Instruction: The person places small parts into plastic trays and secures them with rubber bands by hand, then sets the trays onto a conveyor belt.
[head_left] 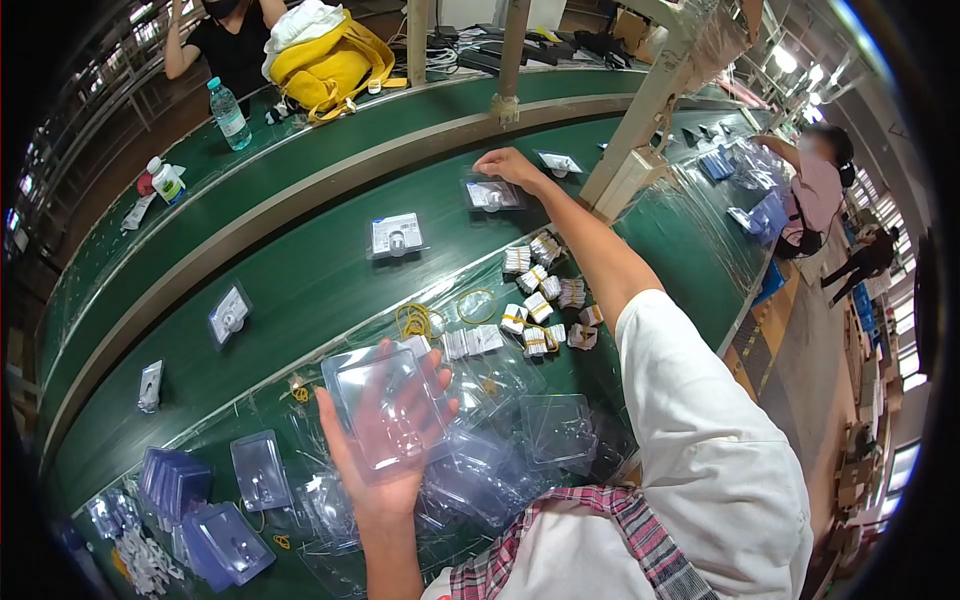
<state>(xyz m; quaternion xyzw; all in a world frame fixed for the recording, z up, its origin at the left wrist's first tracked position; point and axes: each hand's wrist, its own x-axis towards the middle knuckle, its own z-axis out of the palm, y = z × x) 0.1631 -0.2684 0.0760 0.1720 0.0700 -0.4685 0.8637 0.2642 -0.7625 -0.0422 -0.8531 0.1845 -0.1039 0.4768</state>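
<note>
On the palm of my left hand (pixel 385 420) lies a clear plastic blister shell (pixel 388 385), with the thumb at its left edge and the fingers showing through it. My right hand (pixel 510 167) reaches far over the green conveyor belt (pixel 300 265). Its fingers are pressed together at the far edge of a blister pack (pixel 493 196) with a white card inside; the fingertips' exact grip is partly hidden. Another blister pack (pixel 395 236) lies on the belt to the left. Below the belt, banded bundles of small white cards (pixel 535 280) sit beyond my left hand.
Stacked clear shells (pixel 175 483) and loose white pieces (pixel 145 555) lie at lower left. Yellow rubber bands (pixel 415 320) lie near the cards. A metal post (pixel 640 130) rises beside my right arm. Across the belt are a bottle (pixel 229 115), a yellow bag (pixel 330 65) and a person.
</note>
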